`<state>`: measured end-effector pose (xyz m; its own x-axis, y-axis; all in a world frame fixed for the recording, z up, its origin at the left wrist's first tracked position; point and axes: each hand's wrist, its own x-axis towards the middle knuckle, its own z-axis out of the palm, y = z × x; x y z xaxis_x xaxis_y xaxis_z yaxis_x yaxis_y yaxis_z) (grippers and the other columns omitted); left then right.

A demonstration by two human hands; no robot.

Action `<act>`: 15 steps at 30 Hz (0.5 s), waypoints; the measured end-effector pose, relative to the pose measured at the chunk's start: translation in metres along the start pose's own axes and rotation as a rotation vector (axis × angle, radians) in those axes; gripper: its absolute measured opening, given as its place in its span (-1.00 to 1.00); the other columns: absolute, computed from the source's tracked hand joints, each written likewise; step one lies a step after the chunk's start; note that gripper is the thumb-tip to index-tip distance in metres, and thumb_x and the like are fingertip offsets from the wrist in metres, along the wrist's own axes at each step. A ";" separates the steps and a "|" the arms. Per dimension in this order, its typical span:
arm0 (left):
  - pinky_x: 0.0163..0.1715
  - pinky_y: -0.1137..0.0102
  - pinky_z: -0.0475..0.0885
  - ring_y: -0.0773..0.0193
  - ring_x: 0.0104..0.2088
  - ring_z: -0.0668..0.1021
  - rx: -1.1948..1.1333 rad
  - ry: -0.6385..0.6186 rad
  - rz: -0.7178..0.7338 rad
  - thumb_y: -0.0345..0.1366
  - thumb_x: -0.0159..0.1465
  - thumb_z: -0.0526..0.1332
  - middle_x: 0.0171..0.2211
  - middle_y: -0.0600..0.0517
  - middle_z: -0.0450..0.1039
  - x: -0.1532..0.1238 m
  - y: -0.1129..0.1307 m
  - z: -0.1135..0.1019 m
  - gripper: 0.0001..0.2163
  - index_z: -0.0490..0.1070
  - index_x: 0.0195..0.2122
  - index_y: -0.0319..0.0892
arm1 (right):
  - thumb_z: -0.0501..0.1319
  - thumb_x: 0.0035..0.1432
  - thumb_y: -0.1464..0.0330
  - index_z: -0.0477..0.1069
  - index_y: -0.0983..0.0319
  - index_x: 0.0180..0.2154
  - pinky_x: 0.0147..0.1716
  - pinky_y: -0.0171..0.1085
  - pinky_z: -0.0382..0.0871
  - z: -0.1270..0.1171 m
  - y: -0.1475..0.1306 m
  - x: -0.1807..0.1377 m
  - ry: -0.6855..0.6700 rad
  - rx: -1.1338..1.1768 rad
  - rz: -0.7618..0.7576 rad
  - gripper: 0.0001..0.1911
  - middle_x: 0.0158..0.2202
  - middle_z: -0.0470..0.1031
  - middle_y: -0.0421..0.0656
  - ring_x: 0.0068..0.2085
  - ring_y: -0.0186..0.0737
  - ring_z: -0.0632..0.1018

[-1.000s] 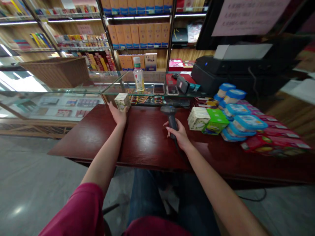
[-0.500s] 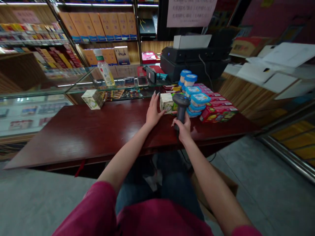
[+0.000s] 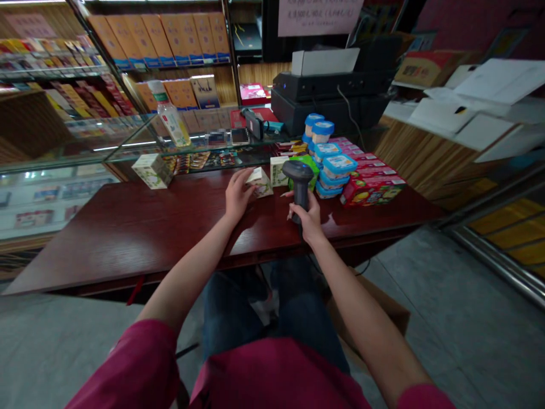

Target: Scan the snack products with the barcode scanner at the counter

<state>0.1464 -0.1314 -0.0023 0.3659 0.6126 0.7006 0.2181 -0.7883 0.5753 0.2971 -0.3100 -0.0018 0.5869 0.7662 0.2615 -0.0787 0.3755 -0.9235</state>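
Note:
My left hand grips a small white-and-green carton from its left side, tilted low over the dark red counter. My right hand is wrapped round the handle of a black barcode scanner, held upright with its head on top. Just right of the held carton stands a similar carton, and behind the scanner lies a green package, partly hidden. Another such carton sits apart at the left of the counter.
Blue-lidded tubs stand stacked right of the scanner, beside a row of red boxes. A bottle stands on the glass case behind. At the back is a black register machine. An open cardboard box is on the floor.
My left hand has closed on a carton and drawn it left, away from the carton beside it. My right hand still holds the scanner. The whole view has shifted slightly.

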 end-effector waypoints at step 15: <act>0.43 0.10 0.27 0.01 0.38 0.40 0.160 0.258 -0.230 -0.08 0.40 0.29 0.30 -0.12 0.43 0.007 -0.091 -0.108 -0.51 0.42 0.32 -0.05 | 0.38 -0.02 0.32 0.47 0.14 -0.20 -0.60 -0.32 0.38 0.077 0.032 0.033 -0.391 0.070 0.222 -0.71 -0.20 0.67 -0.21 -0.56 -0.41 0.40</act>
<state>0.0311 -0.0492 -0.0039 0.0560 0.7527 0.6560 0.4142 -0.6153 0.6707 0.2518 -0.2324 -0.0007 0.2023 0.9665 0.1579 -0.2304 0.2037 -0.9515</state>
